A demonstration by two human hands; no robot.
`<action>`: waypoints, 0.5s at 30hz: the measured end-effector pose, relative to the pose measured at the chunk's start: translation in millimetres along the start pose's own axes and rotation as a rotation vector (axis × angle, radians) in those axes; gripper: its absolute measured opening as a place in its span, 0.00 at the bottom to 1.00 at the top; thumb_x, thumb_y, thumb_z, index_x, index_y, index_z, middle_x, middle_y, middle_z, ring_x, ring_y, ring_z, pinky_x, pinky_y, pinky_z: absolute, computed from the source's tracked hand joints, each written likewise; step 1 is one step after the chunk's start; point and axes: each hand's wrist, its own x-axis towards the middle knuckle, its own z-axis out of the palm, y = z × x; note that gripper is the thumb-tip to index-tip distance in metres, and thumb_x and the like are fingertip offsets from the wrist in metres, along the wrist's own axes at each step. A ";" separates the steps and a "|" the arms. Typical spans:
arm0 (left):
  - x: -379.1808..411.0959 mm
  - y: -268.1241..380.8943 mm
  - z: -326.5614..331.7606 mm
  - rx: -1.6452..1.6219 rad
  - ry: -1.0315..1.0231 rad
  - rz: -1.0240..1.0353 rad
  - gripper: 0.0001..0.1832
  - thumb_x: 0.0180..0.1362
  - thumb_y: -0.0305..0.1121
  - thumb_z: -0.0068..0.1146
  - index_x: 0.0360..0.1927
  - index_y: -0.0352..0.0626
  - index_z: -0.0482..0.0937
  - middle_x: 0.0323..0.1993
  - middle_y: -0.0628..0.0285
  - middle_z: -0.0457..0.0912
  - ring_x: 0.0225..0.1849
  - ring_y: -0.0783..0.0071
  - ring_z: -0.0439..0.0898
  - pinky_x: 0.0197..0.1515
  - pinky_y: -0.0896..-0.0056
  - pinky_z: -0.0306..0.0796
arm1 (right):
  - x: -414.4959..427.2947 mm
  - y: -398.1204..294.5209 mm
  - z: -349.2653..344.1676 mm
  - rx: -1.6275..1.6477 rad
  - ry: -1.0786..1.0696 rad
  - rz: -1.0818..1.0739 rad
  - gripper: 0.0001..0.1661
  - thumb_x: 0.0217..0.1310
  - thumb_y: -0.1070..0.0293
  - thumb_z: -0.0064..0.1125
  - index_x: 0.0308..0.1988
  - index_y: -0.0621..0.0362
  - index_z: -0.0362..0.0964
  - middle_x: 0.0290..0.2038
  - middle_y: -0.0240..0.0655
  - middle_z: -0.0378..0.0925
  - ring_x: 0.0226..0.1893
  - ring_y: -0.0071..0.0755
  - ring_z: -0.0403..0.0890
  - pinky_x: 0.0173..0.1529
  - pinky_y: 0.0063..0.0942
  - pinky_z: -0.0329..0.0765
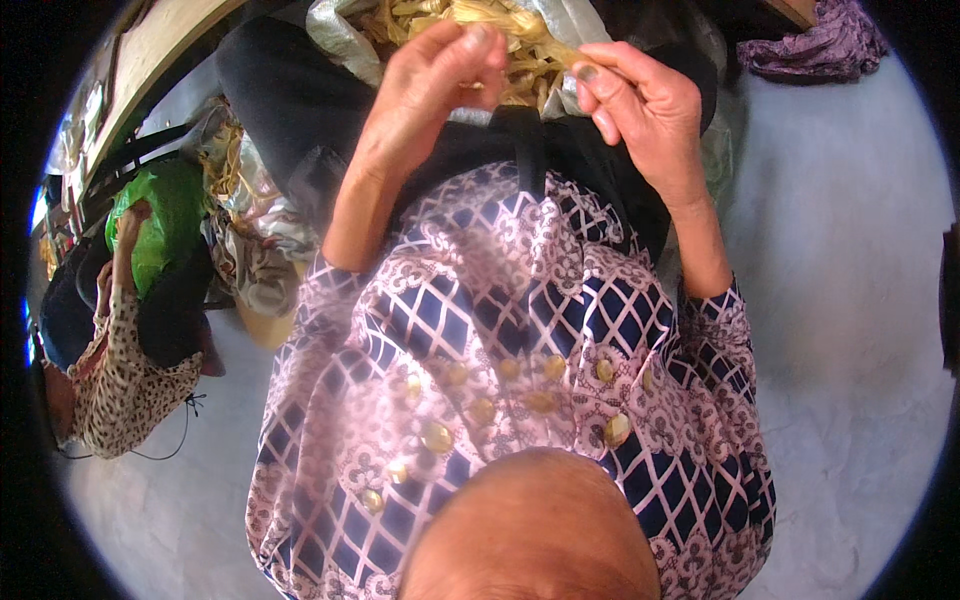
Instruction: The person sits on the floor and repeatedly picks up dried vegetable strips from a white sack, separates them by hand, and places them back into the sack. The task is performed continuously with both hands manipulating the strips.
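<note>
My right hand [649, 105] pinches the narrow end of a pale yellow dried strip [551, 46], which looks like corn husk, between thumb and fingers. Beside it, my left hand [442, 71] is raised with its fingers curled and slightly blurred; whether anything is inside them cannot be made out. Both hands are over a white woven plastic sack [337, 37] in front of my lap. More dried strips [525, 86] lie in its open mouth, partly hidden by my hands.
To the left, another person in a spotted sleeve [116, 367] sits with a hand on a green plastic bag [161, 225]. Crumpled bags [259, 255] lie between us. A purple cloth [817, 45] is at the upper right, above the grey floor [847, 262].
</note>
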 end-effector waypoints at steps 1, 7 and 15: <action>0.0 1.5 4.2 0.014 0.027 -0.072 0.17 0.56 0.45 0.52 0.38 0.40 0.72 0.23 0.70 0.70 0.23 0.84 0.65 0.25 0.85 0.58 | 2.5 2.1 1.8 0.000 -0.014 -0.009 0.09 0.60 0.74 0.49 0.40 0.62 0.73 0.19 0.26 0.70 0.15 0.11 0.64 0.19 0.11 0.62; 16.1 9.0 13.5 0.147 0.028 0.094 0.10 0.52 0.31 0.56 0.37 0.37 0.75 0.18 0.73 0.68 0.17 0.89 0.61 0.19 0.86 0.53 | 7.3 -4.7 5.3 -0.067 -0.080 0.078 0.08 0.59 0.74 0.48 0.38 0.60 0.73 0.18 0.26 0.70 0.15 0.11 0.66 0.19 0.13 0.64; 28.2 33.9 5.1 -0.002 0.189 0.038 0.04 0.51 0.29 0.55 0.30 0.40 0.75 0.17 0.72 0.69 0.15 0.87 0.62 0.17 0.85 0.53 | 26.5 -24.5 -11.7 -0.244 -0.068 0.015 0.08 0.59 0.76 0.48 0.39 0.65 0.71 0.23 0.30 0.72 0.15 0.13 0.66 0.18 0.13 0.64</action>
